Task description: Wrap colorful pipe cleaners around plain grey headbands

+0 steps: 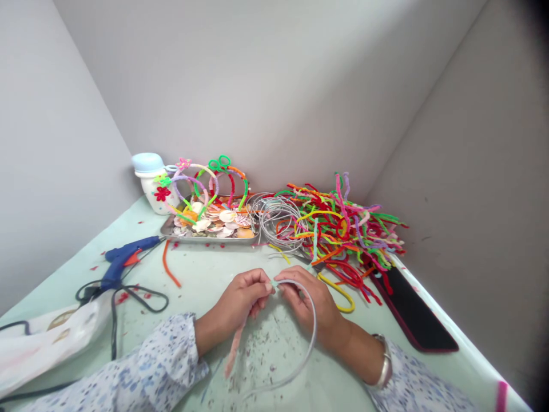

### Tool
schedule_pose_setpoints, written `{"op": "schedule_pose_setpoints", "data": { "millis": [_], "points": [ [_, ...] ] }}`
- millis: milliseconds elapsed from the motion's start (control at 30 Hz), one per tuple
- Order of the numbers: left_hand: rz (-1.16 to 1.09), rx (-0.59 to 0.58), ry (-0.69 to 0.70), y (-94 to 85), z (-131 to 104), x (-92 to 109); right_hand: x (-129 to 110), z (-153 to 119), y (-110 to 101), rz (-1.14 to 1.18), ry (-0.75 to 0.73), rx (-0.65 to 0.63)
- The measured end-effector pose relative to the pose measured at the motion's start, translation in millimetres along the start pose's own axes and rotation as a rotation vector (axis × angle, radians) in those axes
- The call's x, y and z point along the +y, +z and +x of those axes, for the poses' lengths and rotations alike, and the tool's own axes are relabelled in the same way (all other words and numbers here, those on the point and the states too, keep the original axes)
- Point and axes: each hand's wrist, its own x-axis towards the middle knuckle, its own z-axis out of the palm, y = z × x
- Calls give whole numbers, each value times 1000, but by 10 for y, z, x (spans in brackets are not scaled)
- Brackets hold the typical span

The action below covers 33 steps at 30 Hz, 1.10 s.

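My left hand [251, 290] and my right hand [309, 297] meet at the middle of the table, both in a pinch. Between their fingertips is the end of a grey wire [315, 326], with a bit of pale green pipe cleaner [274, 283] at it. From there the wire bows over my right fingers and curves down toward the table's near side. A pale pink pipe cleaner [234, 352] hangs below my left hand. Just beyond my right hand, a pale green stem [315, 240] stands up; whether it joins the piece in my fingers is hidden.
A metal tray [214, 240] holds shells and fuzzy decorated hoops [231, 171], beside a white jar [152, 189]. Coiled wire [278, 220] adjoins a heap of coloured pipe cleaners [343, 229]. Yellow-handled scissors [343, 297], a black case [416, 315], and a blue glue gun [122, 260] with its cord lie around.
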Motion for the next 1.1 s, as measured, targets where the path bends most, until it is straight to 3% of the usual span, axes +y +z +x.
{"op": "schedule_pose_setpoints", "data": {
  "millis": [133,267,333,600,800,1100],
  "points": [
    [10,60,80,8,-10,-13,3,9,-3,89,204,104],
    [91,69,119,-1,-14,-12,47,47,-6,522,567,-66],
    [160,66,135,-4,-25,-14,61,71,-10,683,667,-99],
    [335,88,170,-4,-76,-6,-10,120,-33,640,661,-230],
    [379,91,184,-5,-70,-5,-40,144,-32,588,700,-208],
    [416,98,221,4,-76,-16,-25,156,-37,786,785,-215]
  ]
}}
